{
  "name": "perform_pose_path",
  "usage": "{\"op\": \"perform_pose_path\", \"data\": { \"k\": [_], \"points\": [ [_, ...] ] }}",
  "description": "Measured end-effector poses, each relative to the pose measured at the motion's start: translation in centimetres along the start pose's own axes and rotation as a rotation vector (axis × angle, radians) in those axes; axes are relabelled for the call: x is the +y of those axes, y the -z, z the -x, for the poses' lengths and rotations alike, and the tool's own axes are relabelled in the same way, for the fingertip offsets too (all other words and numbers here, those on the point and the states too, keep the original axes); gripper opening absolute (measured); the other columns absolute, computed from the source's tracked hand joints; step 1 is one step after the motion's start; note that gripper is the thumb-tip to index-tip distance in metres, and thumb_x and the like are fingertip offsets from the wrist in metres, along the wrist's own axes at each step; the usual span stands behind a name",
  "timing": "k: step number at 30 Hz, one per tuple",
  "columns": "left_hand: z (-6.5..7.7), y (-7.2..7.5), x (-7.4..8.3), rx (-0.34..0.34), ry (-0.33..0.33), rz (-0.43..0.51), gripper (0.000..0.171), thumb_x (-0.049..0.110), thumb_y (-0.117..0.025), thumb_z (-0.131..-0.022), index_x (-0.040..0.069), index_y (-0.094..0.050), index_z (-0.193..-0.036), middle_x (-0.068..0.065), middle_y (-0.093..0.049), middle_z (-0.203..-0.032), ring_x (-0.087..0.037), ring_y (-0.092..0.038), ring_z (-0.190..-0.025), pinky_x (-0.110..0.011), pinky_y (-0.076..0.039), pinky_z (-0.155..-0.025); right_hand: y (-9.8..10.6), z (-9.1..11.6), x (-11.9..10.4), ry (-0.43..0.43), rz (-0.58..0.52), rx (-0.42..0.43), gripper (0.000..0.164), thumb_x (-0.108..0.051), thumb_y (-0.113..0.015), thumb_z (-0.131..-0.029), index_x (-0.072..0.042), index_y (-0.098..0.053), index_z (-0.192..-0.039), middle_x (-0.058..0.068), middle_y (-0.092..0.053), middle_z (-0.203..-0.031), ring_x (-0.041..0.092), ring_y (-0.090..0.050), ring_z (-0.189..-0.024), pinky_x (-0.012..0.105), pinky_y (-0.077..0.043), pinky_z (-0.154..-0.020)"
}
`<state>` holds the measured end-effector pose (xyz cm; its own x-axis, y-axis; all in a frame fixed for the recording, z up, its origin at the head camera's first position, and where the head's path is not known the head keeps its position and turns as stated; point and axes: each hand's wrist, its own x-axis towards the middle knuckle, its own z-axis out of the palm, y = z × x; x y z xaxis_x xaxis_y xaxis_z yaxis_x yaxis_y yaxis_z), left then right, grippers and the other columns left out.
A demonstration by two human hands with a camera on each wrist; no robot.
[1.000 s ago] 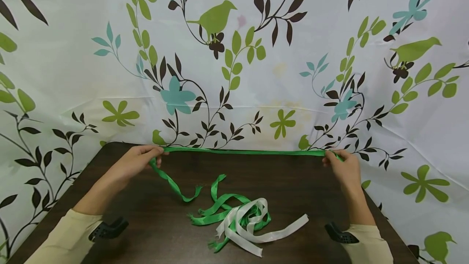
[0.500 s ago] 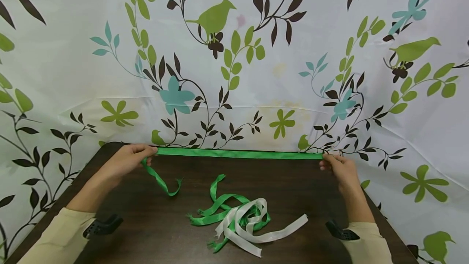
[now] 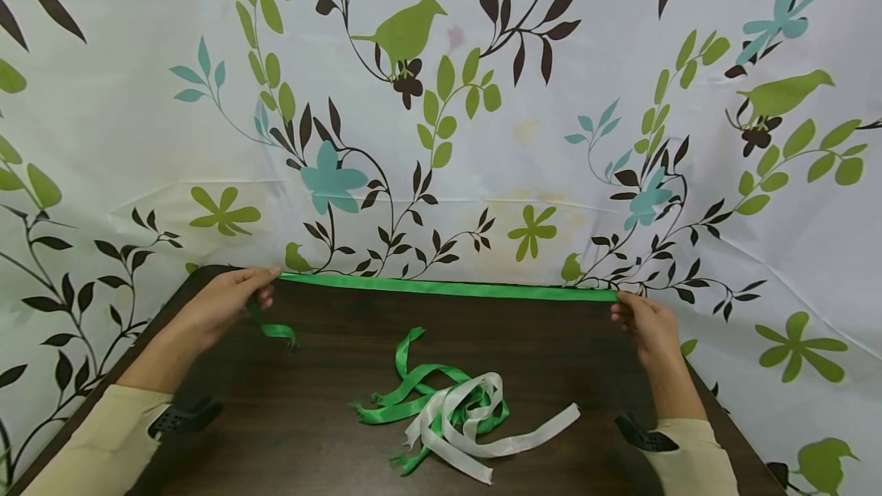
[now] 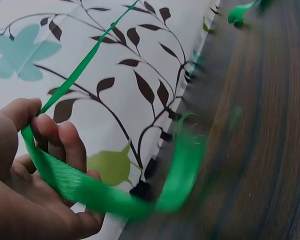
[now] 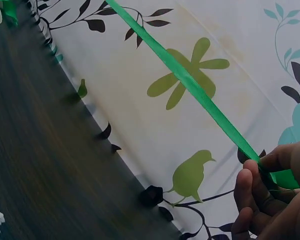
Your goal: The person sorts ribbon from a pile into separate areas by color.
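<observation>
One long green ribbon goes nearly straight across from the left grip to the right grip. The left grip is pinched closed, with the ribbon held between its thumb and first finger. A loose bit of the same ribbon hangs down below the left grip and curls toward a frayed end, which looks blurry from the left wrist. The right grip is pinched closed too, with its thumb and finger on the ribbon's other side. From the right wrist, a bit of green shows just past that pinch. From the head, the ribbon lines up with the far edge of the dark brown worktop.

Between the two grips, and closer to the cream sleeves, some other green ribbons lie on the worktop, well apart from both grips. They have ragged ends. A white ribbon is looped on top of them, and one of its ends points out toward the right grip's side. Behind both grips is a white cloth with birds, leaves and flowers. Below each grip, a black gadget sits at the wrist.
</observation>
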<state>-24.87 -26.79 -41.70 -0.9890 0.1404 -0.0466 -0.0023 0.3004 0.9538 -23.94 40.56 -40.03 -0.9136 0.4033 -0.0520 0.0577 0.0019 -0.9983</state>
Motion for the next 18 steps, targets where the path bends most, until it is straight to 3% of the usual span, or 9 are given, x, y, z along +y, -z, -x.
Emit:
{"op": "perform_pose_path", "data": {
  "k": [4,9,15,18],
  "points": [
    [-0.3,0.7,-0.6,0.018,0.008,-0.009,0.059,0.059,-0.053,-0.100,0.001,-0.058,-0.092,-0.008,-0.056,-0.093,-0.027,-0.058,-0.092,-0.039,-0.049,-0.080,0.1,-0.4,0.2,-0.024,0.013,0.013,0.014,-0.025,-0.068,-0.100,-0.011,-0.070,-0.101,-0.002,-0.072,-0.076,0.011,-0.067,-0.066,0.025,-0.050,-0.061],
    [-0.6,1.4,-1.1,0.054,0.024,-0.013,0.060,0.060,-0.054,-0.099,0.000,-0.059,-0.096,-0.007,-0.056,-0.095,-0.024,-0.060,-0.092,-0.037,-0.050,-0.082,0.4,-1.0,0.7,-0.041,0.042,0.027,0.031,-0.027,-0.068,-0.101,-0.001,-0.064,-0.117,-0.001,-0.072,-0.078,0.011,-0.067,-0.066,0.025,-0.049,-0.060],
    [-0.9,2.1,-2.1,0.069,0.024,-0.045,0.055,0.057,-0.055,-0.101,0.003,-0.063,-0.110,-0.001,-0.060,-0.090,-0.021,-0.061,-0.090,-0.036,-0.045,-0.084,0.9,-1.4,1.6,-0.035,0.055,0.038,0.029,-0.025,-0.068,-0.101,0.000,-0.066,-0.114,0.000,-0.072,-0.077,0.012,-0.068,-0.067,0.025,-0.050,-0.059],
    [-1.0,2.5,-2.6,0.062,0.025,-0.028,0.051,0.054,-0.055,-0.102,0.004,-0.063,-0.107,-0.001,-0.059,-0.091,-0.019,-0.061,-0.089,-0.034,-0.048,-0.081,1.2,-1.4,2.0,-0.028,0.064,0.042,0.030,-0.025,-0.067,-0.101,0.000,-0.065,-0.116,0.000,-0.073,-0.077,0.012,-0.069,-0.068,0.025,-0.050,-0.060]
  ]
}}
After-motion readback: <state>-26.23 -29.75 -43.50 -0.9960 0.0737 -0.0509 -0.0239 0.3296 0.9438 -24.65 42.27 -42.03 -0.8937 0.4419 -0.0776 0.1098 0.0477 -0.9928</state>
